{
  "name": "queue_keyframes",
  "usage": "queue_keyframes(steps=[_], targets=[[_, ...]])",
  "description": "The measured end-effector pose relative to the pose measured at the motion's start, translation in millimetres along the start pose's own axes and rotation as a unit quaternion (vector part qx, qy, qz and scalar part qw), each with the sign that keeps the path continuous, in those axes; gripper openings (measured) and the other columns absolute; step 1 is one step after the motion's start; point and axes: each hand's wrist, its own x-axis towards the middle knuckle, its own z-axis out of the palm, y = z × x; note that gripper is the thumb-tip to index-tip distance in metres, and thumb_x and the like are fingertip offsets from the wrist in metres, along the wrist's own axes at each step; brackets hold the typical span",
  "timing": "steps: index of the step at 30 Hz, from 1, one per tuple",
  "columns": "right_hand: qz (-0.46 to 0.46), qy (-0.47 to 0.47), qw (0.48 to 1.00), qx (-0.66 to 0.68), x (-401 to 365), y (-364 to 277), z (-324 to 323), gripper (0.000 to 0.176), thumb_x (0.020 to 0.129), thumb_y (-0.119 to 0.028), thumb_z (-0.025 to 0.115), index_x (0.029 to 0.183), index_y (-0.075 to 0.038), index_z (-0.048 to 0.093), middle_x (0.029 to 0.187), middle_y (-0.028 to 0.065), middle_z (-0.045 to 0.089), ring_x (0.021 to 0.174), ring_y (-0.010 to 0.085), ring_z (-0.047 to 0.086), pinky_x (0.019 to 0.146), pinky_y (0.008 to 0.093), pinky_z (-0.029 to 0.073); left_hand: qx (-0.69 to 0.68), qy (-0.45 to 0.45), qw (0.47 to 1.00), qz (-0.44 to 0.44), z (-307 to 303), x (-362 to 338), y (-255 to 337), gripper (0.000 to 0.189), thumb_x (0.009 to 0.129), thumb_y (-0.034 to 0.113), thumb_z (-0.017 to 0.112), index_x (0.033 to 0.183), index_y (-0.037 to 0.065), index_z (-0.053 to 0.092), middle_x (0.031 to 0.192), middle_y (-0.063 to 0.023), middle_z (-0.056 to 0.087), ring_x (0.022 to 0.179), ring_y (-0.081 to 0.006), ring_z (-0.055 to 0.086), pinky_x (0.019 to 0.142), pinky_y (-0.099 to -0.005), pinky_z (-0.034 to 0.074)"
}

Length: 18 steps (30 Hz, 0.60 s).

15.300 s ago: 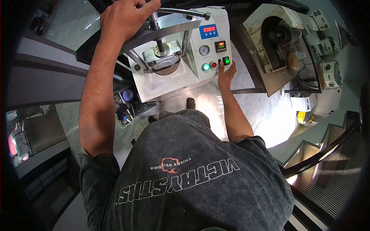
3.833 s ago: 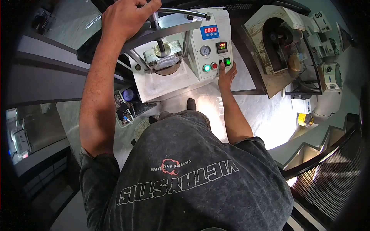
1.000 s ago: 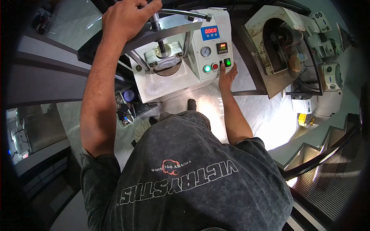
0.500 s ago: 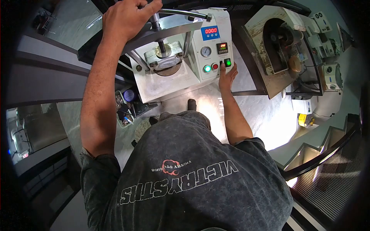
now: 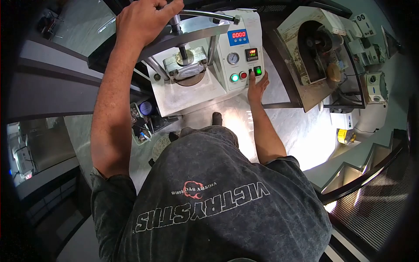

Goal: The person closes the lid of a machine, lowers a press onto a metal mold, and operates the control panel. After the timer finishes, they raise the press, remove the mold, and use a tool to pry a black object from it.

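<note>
A white bench press stands before me, with a metal screw [image 5: 176, 27] running down through its top plate to a silver clamped mould [image 5: 185, 64]. My left hand [image 5: 142, 22] is closed at the top of the screw, around the press handle [image 5: 209, 14]; some fingers are hidden behind it or cut off by the frame edge. On the right, my right hand [image 5: 258, 86] grips the edge of the control box [image 5: 238, 46], its thumb up at a small black switch beside the green rocker switch [image 5: 258, 70]. The blue timer display [image 5: 238, 36] reads 00:00. The green button [image 5: 235, 77] is lit.
Right of the press, a whitish machine with a dark arched opening [image 5: 312, 52] stands on a metal-framed bench. A tray of small parts [image 5: 142, 126] lies below left, with a purple round item [image 5: 146, 108]. A yellow object [image 5: 346, 136] and black perforated panel [image 5: 379, 201] are at right.
</note>
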Motion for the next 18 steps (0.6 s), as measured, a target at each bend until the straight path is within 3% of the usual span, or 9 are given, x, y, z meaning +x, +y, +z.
queue_keyframes(steps=[18], targets=[[0.011, -0.011, 1.0, 0.005, 0.9, -2.1, -1.5, 0.078, 0.091, -0.05, 0.06, 0.143, -0.002, 0.026, 0.137, 0.0259, 0.038, 0.131, 0.0387, 0.029, 0.11, 0.0513, 0.024, 0.008, -0.001, 1.0, 0.005, -1.2, 2.1, -0.8, 0.066, 0.082, 0.073, 0.05, 0.099, 0.015, 0.076, 0.094, -0.0098, 0.073, 0.089, -0.0286, 0.068, 0.078, -0.0422, 0.051]])
